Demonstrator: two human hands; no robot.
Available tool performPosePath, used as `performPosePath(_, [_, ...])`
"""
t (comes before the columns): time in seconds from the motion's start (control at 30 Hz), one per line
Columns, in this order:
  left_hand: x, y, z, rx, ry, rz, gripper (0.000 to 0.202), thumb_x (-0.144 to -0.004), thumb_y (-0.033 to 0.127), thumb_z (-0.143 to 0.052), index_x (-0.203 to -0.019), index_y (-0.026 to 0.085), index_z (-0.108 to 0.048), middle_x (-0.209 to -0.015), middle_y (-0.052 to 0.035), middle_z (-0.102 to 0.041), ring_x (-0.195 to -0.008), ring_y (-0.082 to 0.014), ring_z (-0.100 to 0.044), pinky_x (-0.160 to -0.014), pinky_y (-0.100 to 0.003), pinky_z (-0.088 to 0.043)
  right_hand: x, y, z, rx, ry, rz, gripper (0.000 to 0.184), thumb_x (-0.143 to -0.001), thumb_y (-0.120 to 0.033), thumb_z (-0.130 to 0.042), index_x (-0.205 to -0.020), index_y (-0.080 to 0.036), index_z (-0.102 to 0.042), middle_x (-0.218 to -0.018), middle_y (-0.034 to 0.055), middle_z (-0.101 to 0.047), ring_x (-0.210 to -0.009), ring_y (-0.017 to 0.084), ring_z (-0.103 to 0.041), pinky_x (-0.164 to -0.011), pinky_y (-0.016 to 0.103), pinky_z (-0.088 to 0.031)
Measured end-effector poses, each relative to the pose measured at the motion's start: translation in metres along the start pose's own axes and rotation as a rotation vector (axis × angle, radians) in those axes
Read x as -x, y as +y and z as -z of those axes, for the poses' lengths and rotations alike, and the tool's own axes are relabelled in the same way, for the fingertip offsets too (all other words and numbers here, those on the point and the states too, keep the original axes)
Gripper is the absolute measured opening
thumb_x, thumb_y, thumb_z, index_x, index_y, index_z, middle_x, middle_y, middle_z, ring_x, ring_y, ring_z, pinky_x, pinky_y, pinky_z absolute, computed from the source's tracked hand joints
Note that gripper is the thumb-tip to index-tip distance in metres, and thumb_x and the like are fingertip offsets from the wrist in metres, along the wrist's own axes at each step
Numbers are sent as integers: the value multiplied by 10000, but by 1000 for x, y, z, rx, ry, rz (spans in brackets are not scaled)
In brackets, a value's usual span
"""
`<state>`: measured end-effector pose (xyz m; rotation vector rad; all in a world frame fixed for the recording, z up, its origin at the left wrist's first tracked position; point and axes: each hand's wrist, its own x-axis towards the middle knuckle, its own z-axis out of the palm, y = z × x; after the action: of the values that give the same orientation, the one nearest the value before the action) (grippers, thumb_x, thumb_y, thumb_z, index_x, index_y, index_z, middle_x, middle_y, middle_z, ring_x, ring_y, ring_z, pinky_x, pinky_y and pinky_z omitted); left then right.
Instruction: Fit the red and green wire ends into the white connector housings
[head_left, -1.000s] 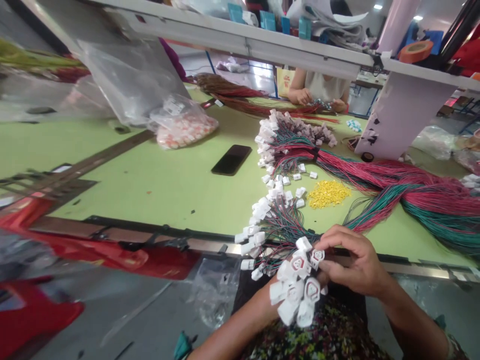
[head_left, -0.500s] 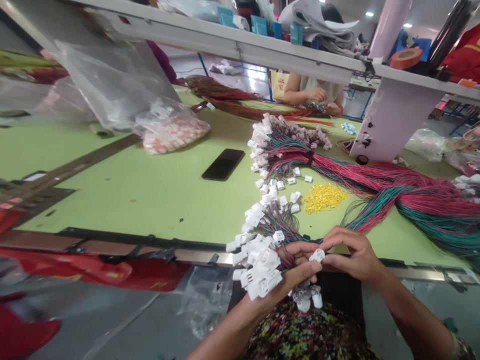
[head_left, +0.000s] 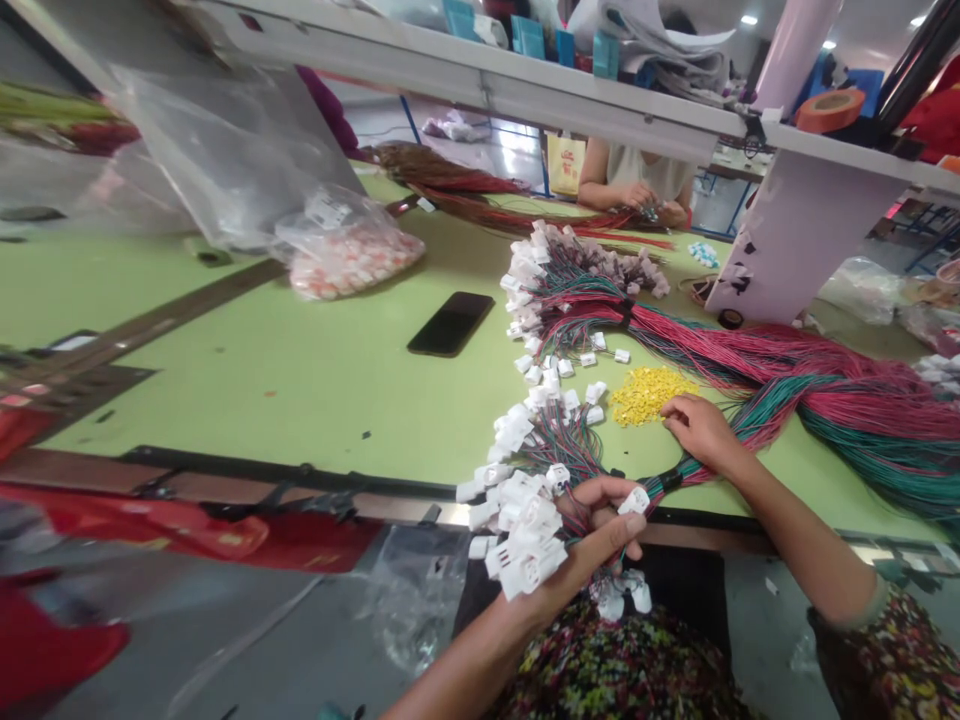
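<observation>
My left hand (head_left: 596, 530) is closed round a bunch of white plastic connectors (head_left: 521, 525) on thin red and green wires, held over the table's near edge. One white connector (head_left: 634, 499) sits pinched at its fingertips. My right hand (head_left: 697, 428) is stretched forward onto the green table (head_left: 300, 370), its fingertips at the edge of a small heap of yellow pieces (head_left: 646, 392); whether it grips one I cannot make out. A long bundle of red and green wires (head_left: 810, 385) runs off to the right.
A black phone (head_left: 451, 323) lies on the table. A clear bag of pinkish parts (head_left: 349, 255) lies at the back left. Another wired connector bunch (head_left: 577, 275) lies further back. Another person's hands (head_left: 645, 200) work across the table, under a grey shelf (head_left: 525, 85).
My right hand left the connector held at my left hand and reached forward to the yellow heap. My left hand stayed in place with the bunch.
</observation>
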<state>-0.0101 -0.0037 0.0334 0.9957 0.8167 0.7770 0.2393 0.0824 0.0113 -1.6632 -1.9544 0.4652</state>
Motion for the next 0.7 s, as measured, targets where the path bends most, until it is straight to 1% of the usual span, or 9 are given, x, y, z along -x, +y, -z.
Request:
performPosePath(0.1, [0,-1,-1,11,5,-6,331,-818,398,-813,-1032,166,-712,-603,-4,-724,-470,-94,-559,-503,-220,-458,1,-5,1,-19,2,-4,124,-817,-85,-646,-757,-192,-666,-798,36,-660,-721,185,-581,-722,312,-438])
performPosePath(0.17, [-1,-2,-2,23,15,-19,329,-822,395,-811,-1034,166,-708,-627,-5,-726,-481,-95,-577,-506,-220,-470,8,-14,4,-50,3,7,101,-855,-113,-626,-807,-194,-661,-813,34,-668,-735,185,-604,-723,307,-462])
performPosePath(0.27, [-2,-5,-3,81,42,-40,347,-805,401,-828,-1028,164,-707,-790,-37,-763,-540,-109,-640,-493,-221,-482,31,-37,8,-158,-27,43,86,-943,-183,-571,-964,-206,-651,-773,2,-681,-697,165,-644,-671,272,-502])
performPosePath(0.3, [-3,-6,-3,104,46,-44,358,-798,410,-833,-1024,161,-708,-833,-46,-766,-553,-112,-651,-486,-220,-481,40,-46,10,-252,-31,76,76,-954,-203,-579,-974,-208,-652,-780,4,-687,-696,163,-650,-660,269,-509])
performPosePath(0.33, [-3,-7,-3,123,46,-44,376,-793,420,-837,-1031,159,-711,-851,-48,-764,-558,-112,-655,-482,-219,-481,49,-55,11,-301,-10,120,55,-950,-220,-605,-945,-211,-659,-810,11,-688,-711,162,-650,-665,269,-513])
performPosePath(0.4, [-4,-9,-2,135,37,-39,418,-794,439,-839,-1078,157,-717,-810,-37,-754,-551,-110,-649,-489,-219,-486,64,-69,12,-343,23,167,55,-954,-221,-631,-923,-219,-677,-846,21,-693,-762,167,-656,-694,276,-520])
performPosePath(0.47, [-4,-11,-1,119,16,-35,464,-798,452,-838,-1137,159,-721,-746,-21,-739,-546,-112,-646,-505,-222,-494,75,-79,11,-376,52,192,67,-953,-197,-643,-923,-224,-696,-864,27,-699,-801,173,-664,-719,280,-531])
performPosePath(0.6, [-2,-15,1,91,-17,-59,508,-801,466,-837,-1195,166,-727,-679,-8,-718,-545,-125,-652,-527,-235,-509,84,-84,4,-421,115,200,114,-942,-146,-649,-974,-227,-723,-890,30,-717,-828,171,-683,-738,277,-548])
performPosePath(0.7, [0,-15,2,80,-8,-64,489,-814,455,-829,-1199,170,-734,-681,-14,-724,-551,-127,-649,-541,-243,-512,85,-85,1,-432,145,215,169,-942,-113,-637,-1015,-230,-736,-920,31,-726,-854,164,-688,-761,271,-550])
